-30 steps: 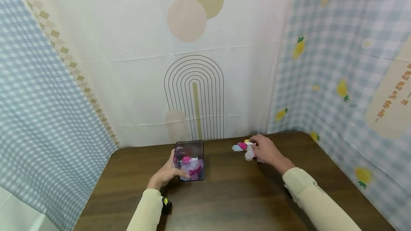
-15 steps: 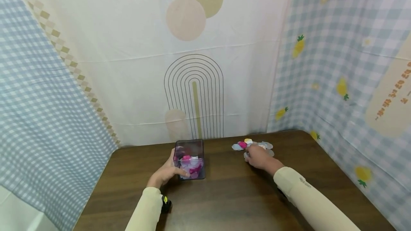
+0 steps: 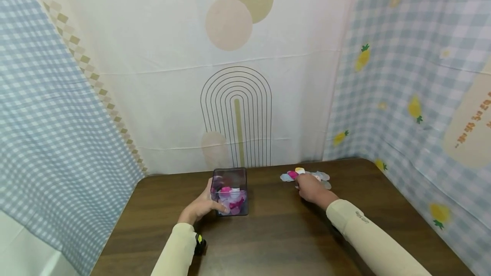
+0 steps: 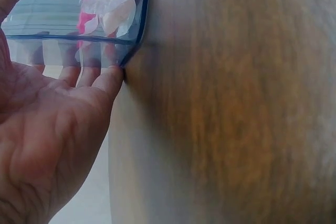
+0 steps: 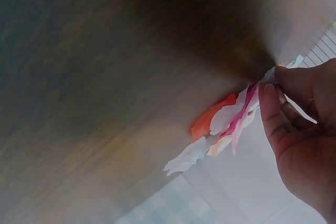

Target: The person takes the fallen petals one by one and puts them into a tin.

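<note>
My left hand grips a clear, dark-edged plastic box from its left side, thumb in front and fingers behind. Inside lie pink, white and lilac petals. In the left wrist view the fingers curl against the box wall. To the right, my right hand is down at a loose group of petals on the tabletop. In the right wrist view its thumb and index finger pinch a pale petal. Beside them lie an orange petal and several pink and white ones.
Both hands work on a dark wooden table, near its back edge. Behind it hangs a white patterned cloth. Blue checked cloths hang along both sides. A black wrist strap shows at the left sleeve.
My right hand has drawn back from the far right of the petal group to its near side, uncovering petals on the right. The left hand keeps its hold on the box.
</note>
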`<state>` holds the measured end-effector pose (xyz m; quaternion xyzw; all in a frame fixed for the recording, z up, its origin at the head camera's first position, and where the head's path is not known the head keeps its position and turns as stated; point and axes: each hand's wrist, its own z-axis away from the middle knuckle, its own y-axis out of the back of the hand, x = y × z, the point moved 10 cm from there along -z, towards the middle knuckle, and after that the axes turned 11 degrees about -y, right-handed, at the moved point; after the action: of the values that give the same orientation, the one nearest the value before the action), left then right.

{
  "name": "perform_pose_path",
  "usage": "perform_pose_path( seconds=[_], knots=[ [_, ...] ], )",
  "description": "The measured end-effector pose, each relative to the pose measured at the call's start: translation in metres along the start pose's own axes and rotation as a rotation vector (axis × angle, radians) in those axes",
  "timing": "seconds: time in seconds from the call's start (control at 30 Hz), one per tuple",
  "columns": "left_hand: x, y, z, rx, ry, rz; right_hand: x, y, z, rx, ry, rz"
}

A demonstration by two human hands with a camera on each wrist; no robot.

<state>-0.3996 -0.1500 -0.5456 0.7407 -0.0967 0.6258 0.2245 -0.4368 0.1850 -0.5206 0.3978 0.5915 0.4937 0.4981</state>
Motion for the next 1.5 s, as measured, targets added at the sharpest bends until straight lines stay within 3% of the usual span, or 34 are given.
perform_pose_path(
  seconds=[0.57,0.8,1.03,1.27,1.5],
  knots=[
    [0.001,-0.001,0.002,0.015,0.009,0.004,0.007,-0.001,0.002,-0.015,-0.028,-0.077],
    [0.0,-0.002,0.003,0.015,0.01,0.012,0.0,0.012,0.004,0.057,0.03,-0.153],
    [-0.001,-0.001,0.002,0.018,0.017,0.017,-0.037,0.054,0.013,0.142,0.095,-0.351],
    [-0.001,-0.002,0.002,0.016,0.02,0.022,-0.084,0.094,0.028,0.193,0.157,-0.631],
    [-0.001,-0.003,0.003,0.014,0.02,0.018,-0.114,0.108,0.038,0.194,0.221,-0.728]
  ],
)
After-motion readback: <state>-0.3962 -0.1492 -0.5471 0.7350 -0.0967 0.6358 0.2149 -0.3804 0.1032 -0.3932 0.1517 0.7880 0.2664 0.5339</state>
